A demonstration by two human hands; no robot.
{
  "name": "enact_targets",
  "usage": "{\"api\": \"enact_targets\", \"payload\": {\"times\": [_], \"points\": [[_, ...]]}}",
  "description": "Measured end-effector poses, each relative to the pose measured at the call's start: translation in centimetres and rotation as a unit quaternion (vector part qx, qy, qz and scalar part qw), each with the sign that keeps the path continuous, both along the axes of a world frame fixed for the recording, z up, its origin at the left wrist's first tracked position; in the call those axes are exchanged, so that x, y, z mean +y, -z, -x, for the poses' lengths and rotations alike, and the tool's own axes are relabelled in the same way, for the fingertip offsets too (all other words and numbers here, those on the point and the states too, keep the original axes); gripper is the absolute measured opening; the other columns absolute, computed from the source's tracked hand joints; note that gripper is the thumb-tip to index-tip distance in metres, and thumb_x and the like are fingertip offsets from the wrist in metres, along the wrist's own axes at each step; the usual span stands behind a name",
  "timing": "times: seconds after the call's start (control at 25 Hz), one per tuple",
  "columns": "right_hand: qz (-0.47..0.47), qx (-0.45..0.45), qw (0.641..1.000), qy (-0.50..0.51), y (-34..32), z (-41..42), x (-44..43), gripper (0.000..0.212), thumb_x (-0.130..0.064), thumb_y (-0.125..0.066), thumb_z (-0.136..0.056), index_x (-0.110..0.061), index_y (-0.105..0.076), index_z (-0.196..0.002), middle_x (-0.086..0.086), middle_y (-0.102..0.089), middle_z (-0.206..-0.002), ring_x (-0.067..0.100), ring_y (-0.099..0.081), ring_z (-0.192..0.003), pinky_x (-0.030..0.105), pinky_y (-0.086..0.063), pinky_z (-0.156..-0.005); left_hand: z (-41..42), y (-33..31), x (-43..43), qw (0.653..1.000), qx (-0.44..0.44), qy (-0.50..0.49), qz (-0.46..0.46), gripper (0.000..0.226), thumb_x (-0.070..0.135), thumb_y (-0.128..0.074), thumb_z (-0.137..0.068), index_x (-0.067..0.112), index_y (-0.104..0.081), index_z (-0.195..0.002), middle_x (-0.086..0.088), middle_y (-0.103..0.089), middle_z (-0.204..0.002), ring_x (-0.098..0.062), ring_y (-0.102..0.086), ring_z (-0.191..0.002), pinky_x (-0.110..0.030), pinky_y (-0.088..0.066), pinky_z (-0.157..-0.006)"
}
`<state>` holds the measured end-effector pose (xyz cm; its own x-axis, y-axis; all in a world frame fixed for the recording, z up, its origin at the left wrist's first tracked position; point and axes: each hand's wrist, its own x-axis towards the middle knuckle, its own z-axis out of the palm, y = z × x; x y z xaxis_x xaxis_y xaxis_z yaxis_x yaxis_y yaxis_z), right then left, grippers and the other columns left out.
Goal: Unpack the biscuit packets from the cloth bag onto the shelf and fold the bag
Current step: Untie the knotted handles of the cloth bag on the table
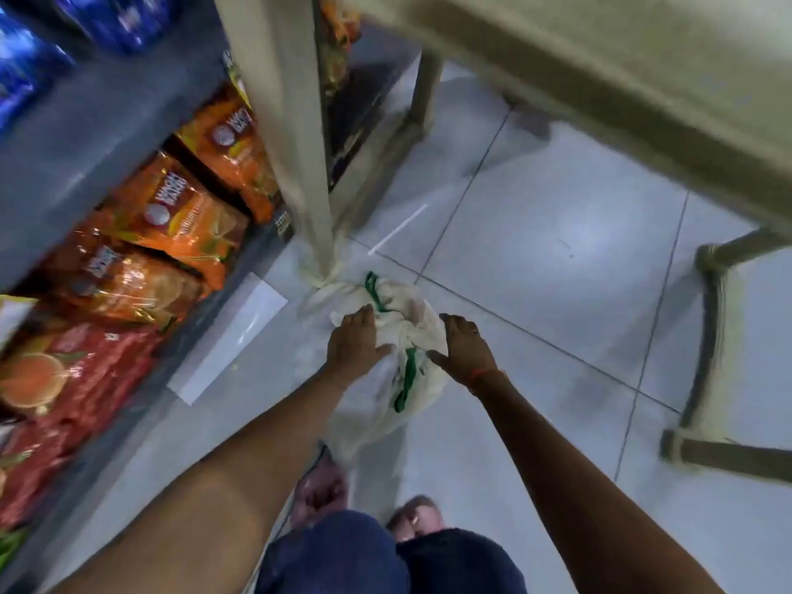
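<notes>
On the tiled floor [535, 259], the cloth bag [388, 332] bulges between both spread-fingered palms, left hand [353, 342] and right hand [465, 347] resting on it; its contents stay hidden.

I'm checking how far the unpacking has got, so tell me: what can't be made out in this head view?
- Contents of the cloth bag: bunched fabric and both hands, left hand and right hand, cover it.
- Grip: fingers lie on the cloth; whether they pinch it is unclear.
- Blue packets on the upper shelf: motion blur and the frame edge hide their labels.
- Feet: partly hidden by the knees.
</notes>
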<state>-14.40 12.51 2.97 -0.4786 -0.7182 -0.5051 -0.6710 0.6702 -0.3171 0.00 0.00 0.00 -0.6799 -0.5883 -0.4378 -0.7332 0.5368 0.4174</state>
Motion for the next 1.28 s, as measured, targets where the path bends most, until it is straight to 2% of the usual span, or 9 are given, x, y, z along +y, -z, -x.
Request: {"api": "enact_targets", "payload": {"times": [0.2, 0.36, 0.44, 0.52, 0.64, 0.88, 1.12, 1.2, 1.28], "points": [[-0.053, -0.04, 0.998, -0.013, 9.1, 1.2, -1.5, 0.083, -0.025, -0.07, -0.08, -0.004, -0.022, -0.145, 0.02, -0.036, -0.146, 0.037, -0.038, -0.131, 0.04, -0.033, -0.109, 2.1, 10.4, 0.3, 0.999, -0.022, 0.019, -0.044, 0.118, 0.054, -0.071, -0.071, -0.004, -0.005, -0.149, -0.027, -0.026, -0.151, -0.036, -0.045, -0.131, -0.046, -0.043, -0.104], [-0.069, -0.133, 0.988, 0.027, 12.5, 1.2, -1.8, 0.102, -0.015, -0.072, -0.078, -0.013, 0.0, -0.15, 0.017, -0.021, -0.155, 0.035, -0.03, -0.139, 0.043, -0.029, -0.115, 2.6, 12.1, 0.2, 0.999, -0.006, 0.016, -0.045, 0.057, 0.037, -0.064, -0.084, 0.002, -0.051, -0.127, -0.016, -0.06, -0.122, -0.032, -0.058, -0.114, -0.04, -0.049, -0.094], [-0.046, -0.185, 0.98, 0.056, 12.4, 0.4, -1.8, 0.086, -0.016, -0.067, -0.082, -0.018, -0.013, -0.15, 0.013, -0.042, -0.14, 0.036, -0.043, -0.13, 0.041, -0.036, -0.108, 2.0, 10.7, -0.1, 0.998, 0.023, -0.001, -0.058, 0.042, 0.029, -0.064, -0.087, 0.001, -0.058, -0.118, -0.016, -0.062, -0.117, -0.032, -0.059, -0.112, -0.039, -0.049, -0.091], [-0.009, -0.163, 0.986, 0.041, 10.8, -0.6, -1.7, 0.047, -0.018, -0.062, -0.086, -0.01, -0.052, -0.131, 0.011, -0.06, -0.114, 0.034, -0.055, -0.113, 0.033, -0.042, -0.094, 0.6, 8.3, -0.2, 0.998, 0.037, -0.015, -0.042, 0.039, 0.028, -0.064, -0.087, 0.001, -0.059, -0.115, -0.015, -0.062, -0.115, -0.031, -0.059, -0.11, -0.039, -0.05, -0.087], [0.062, -0.119, 0.989, 0.063, 6.0, -1.9, -1.1, 0.019, -0.015, -0.061, -0.083, -0.004, -0.071, -0.095, 0.016, -0.066, -0.094, 0.035, -0.061, -0.096, 0.031, -0.041, -0.077, -2.0, 3.1, 0.3, 0.997, 0.034, -0.064, -0.036, 0.035, 0.032, -0.066, -0.085, 0.005, -0.058, -0.105, -0.01, -0.063, -0.107, -0.029, -0.061, -0.101, -0.036, -0.048, -0.073], [0.132, -0.106, 0.982, 0.084, -6.0, -5.6, 0.1, 0.018, -0.017, -0.058, -0.086, -0.008, -0.073, -0.092, 0.015, -0.066, -0.094, 0.029, -0.06, -0.088, 0.026, -0.039, -0.069, -4.8, -9.4, 1.5, 0.988, 0.049, -0.145, -0.019, 0.005, 0.023, -0.054, -0.091, 0.022, -0.059, -0.092, 0.006, -0.061, -0.093, -0.021, -0.059, -0.089, -0.021, -0.035, -0.062], [0.167, -0.106, 0.979, 0.056, -20.2, -10.2, -1.0, 0.023, -0.026, -0.062, -0.087, -0.007, -0.073, -0.092, 0.017, -0.067, -0.094, 0.032, -0.061, -0.088, 0.023, -0.031, -0.067, -9.5, -24.1, 0.3, 0.958, 0.079, -0.268, -0.059, 0.022, 0.02, -0.053, -0.086, 0.016, -0.04, -0.069, 0.007, -0.046, -0.062, -0.022, -0.049, -0.068, -0.03, -0.024, -0.049], [0.146, -0.091, 0.985, 0.008, -27.0, -10.4, -1.2, 0.024, -0.027, -0.063, -0.086, -0.005, -0.072, -0.091, 0.02, -0.067, -0.093, 0.034, -0.062, -0.087, 0.027, -0.031, -0.066, -10.0, -30.7, 0.0, 0.951, 0.097, -0.282, -0.076, 0.021, 0.025, -0.052, -0.083, 0.023, -0.046, -0.063, 0.003, -0.053, -0.064, -0.027, -0.053, -0.069, -0.033, -0.026, -0.051], [0.118, -0.091, 0.988, -0.03, -35.5, -10.4, -1.4, 0.023, -0.025, -0.064, -0.085, -0.003, -0.069, -0.084, 0.023, -0.066, -0.087, 0.035, -0.061, -0.083, 0.028, -0.031, -0.065, -10.7, -38.4, 0.1, 0.959, 0.092, -0.261, -0.065, 0.013, 0.033, -0.051, -0.081, 0.022, -0.058, -0.077, -0.007, -0.066, -0.089, -0.034, -0.06, -0.087, -0.038, -0.037, -0.059]]}}
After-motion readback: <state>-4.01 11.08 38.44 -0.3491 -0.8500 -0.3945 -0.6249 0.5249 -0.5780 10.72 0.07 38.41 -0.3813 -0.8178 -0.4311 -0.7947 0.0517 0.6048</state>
